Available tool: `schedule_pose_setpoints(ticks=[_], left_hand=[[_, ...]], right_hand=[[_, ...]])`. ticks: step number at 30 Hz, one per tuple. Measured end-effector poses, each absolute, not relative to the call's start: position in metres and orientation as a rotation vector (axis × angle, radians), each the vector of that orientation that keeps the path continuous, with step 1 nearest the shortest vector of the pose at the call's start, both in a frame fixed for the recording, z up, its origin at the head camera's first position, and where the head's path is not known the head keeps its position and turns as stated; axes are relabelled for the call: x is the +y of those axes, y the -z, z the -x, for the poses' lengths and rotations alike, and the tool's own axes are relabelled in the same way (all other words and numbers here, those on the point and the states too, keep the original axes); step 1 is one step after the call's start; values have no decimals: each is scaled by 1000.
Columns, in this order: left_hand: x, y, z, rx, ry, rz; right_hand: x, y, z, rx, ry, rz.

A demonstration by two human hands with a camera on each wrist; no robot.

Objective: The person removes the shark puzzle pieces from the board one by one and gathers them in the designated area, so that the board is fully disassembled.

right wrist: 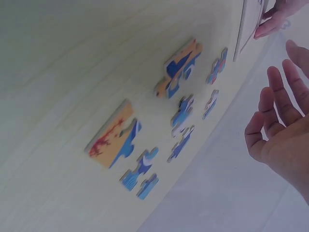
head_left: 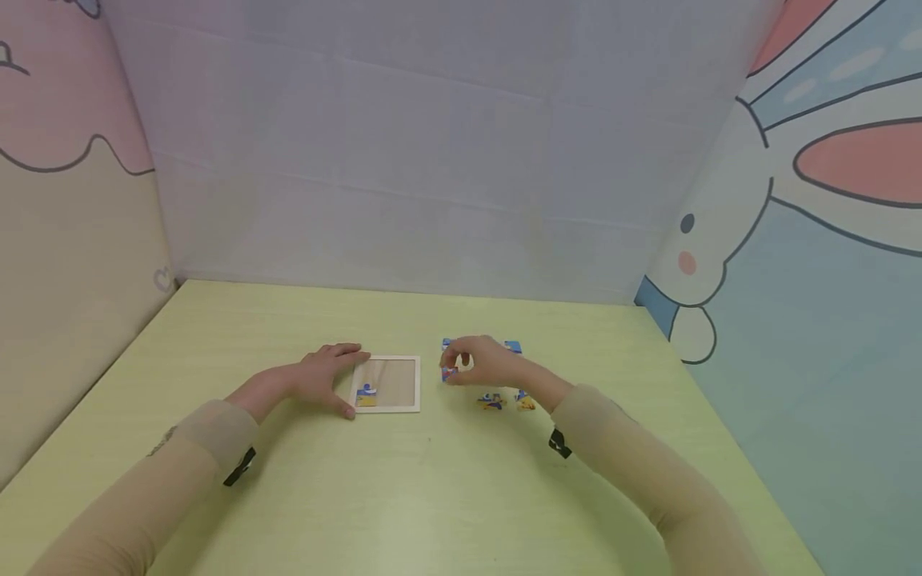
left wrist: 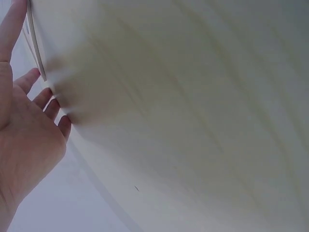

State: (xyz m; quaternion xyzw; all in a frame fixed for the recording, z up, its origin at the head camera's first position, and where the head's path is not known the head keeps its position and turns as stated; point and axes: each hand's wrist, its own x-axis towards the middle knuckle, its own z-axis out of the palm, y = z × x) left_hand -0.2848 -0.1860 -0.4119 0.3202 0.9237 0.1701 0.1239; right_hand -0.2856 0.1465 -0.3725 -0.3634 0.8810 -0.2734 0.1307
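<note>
A square wooden puzzle tray (head_left: 418,384) lies flat on the table, with one blue-and-yellow puzzle piece (head_left: 366,396) in its lower left corner. My left hand (head_left: 324,380) rests at the tray's left side, thumb and fingers spread and touching near its two left corners. Over a red-and-blue puzzle piece (head_left: 450,374) to the right of the tray is my right hand (head_left: 486,362), thumb and fingers loosely curved around it. In the right wrist view that red-and-blue piece (right wrist: 217,65) lies on the table, apart from the fingers (right wrist: 277,94).
Several loose puzzle pieces lie around and under the right hand, including a yellow-and-blue one (head_left: 492,401), an orange-edged one (head_left: 525,400) and a blue one (head_left: 513,346). The pale table (head_left: 403,496) meets a white wall (head_left: 403,200) behind and patterned walls at the sides.
</note>
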Motion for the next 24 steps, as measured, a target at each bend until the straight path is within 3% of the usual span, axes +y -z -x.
schedule_pose_setpoints(ticks=[24], left_hand=[[-187,418,291,2683,-459,-945]], right_hand=[[57,407,306,2455,643,1177]])
